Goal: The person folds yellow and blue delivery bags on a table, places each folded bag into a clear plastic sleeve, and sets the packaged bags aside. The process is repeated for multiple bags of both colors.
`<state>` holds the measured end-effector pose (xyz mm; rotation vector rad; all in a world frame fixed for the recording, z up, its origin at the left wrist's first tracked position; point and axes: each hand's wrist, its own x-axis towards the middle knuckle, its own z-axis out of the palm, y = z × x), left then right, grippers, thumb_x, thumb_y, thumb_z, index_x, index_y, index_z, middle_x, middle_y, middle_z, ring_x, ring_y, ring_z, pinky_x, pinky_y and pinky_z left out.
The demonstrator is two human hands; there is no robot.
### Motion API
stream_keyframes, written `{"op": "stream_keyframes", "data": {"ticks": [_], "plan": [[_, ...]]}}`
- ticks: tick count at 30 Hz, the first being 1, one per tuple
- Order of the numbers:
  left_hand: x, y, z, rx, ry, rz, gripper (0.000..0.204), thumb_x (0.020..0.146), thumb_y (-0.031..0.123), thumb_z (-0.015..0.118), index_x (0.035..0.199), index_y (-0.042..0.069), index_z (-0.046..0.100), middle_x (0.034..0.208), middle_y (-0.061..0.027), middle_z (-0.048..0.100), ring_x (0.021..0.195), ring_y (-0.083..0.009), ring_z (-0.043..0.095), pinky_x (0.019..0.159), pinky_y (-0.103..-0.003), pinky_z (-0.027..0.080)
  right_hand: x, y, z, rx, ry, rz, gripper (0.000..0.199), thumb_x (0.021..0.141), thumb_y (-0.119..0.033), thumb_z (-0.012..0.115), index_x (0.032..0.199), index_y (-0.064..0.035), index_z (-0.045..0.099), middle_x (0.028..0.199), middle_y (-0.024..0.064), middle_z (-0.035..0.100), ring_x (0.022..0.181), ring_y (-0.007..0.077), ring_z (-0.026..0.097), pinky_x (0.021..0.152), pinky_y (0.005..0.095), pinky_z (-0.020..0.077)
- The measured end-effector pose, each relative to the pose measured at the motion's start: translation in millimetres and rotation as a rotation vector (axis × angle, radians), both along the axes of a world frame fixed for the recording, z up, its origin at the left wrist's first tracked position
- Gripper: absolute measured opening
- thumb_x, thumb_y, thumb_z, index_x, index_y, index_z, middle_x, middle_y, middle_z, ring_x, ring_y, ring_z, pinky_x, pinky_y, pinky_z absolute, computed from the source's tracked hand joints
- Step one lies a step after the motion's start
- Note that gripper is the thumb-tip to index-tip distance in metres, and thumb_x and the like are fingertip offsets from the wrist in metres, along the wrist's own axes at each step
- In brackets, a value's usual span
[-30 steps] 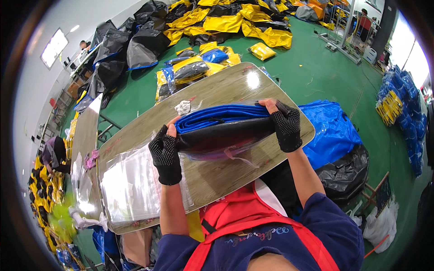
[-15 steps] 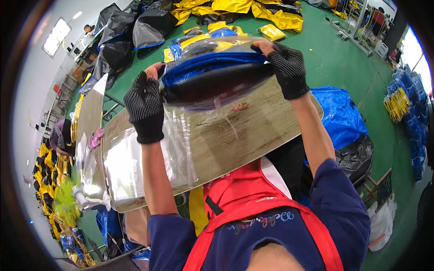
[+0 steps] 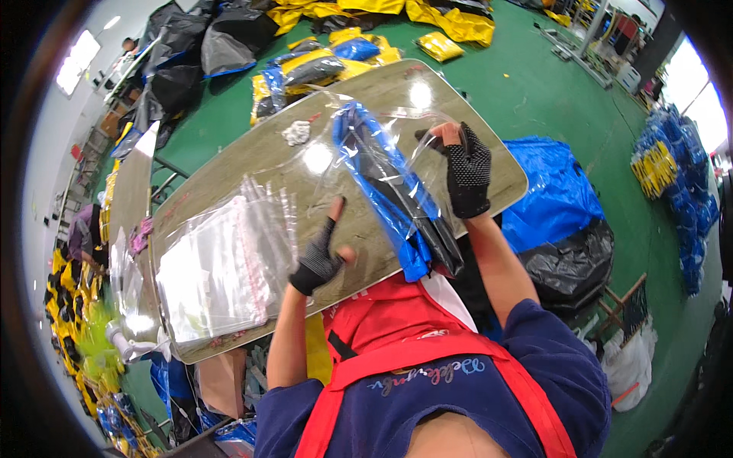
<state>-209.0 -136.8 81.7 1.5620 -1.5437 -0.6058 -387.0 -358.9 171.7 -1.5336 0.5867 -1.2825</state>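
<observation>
A folded blue and black garment (image 3: 393, 195) sits inside a clear plastic bag (image 3: 374, 133), held up on end above the brown table (image 3: 244, 164). My right hand (image 3: 464, 169), in a black fingerless glove, grips the bag's upper right edge. My left hand (image 3: 322, 250), gloved the same way, is at the bag's lower left edge with the index finger raised; the fingers look spread and I cannot see a firm grip. The bag's lower end hangs near my red apron.
A stack of clear plastic bags (image 3: 217, 267) lies on the table's left part, and a small crumpled white piece (image 3: 296, 133) at its far side. Blue and black bundles (image 3: 561, 206) lie right of the table; yellow and black garments (image 3: 321, 57) cover the green floor beyond.
The bagged garment was held level and lifted high in both hands; now it is turned on end and lowered, with my left hand dropped to its lower edge.
</observation>
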Motion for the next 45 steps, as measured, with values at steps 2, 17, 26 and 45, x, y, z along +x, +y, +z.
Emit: {"op": "stream_keyframes", "data": {"ticks": [2,17,26,45], "plan": [[-45,1,-31,-0.073,0.300,-0.068,0.122,0.070,0.056,0.076,0.149,0.001,0.000,0.155,-0.0206,0.012,0.144,-0.0301,0.012,0.114,-0.039,0.014,-3,21,8,-0.010,-0.022,-0.022,0.034,0.099,-0.026,0.048,0.088,0.0027,0.064,0.078,0.0084,0.066,0.073,0.0128,0.059,0.071,0.0260,0.0459],[-43,-126,114,-0.562,-0.675,-0.200,0.087,0.048,0.070,0.074,0.106,0.006,0.059,0.101,-0.0178,0.060,0.101,-0.0398,0.056,0.104,-0.057,0.029,-102,37,-77,-0.101,-0.125,-0.043,0.070,0.084,-0.049,0.065,0.128,0.0015,0.047,0.122,0.0127,0.054,0.111,0.0213,0.051,0.097,0.0357,0.0393],[-64,-159,94,-0.775,-0.549,0.220,0.081,0.066,0.054,0.074,0.125,0.002,0.052,0.116,-0.0213,0.057,0.110,-0.0420,0.053,0.104,-0.049,0.033,-104,46,-78,0.073,-0.073,-0.196,0.056,0.078,-0.017,0.072,0.128,-0.0016,0.051,0.125,0.0137,0.055,0.115,0.0251,0.052,0.100,0.0387,0.0387],[10,-98,139,-0.984,-1.292,0.692,0.040,0.095,0.028,0.049,0.125,0.002,0.053,0.086,-0.0038,0.056,0.067,-0.0141,0.052,0.059,-0.027,0.043,-84,-4,-121,0.256,0.438,-0.329,0.064,0.077,-0.036,0.072,0.125,0.0004,0.050,0.122,0.0218,0.055,0.113,0.0364,0.052,0.098,0.0413,0.0414]]}}
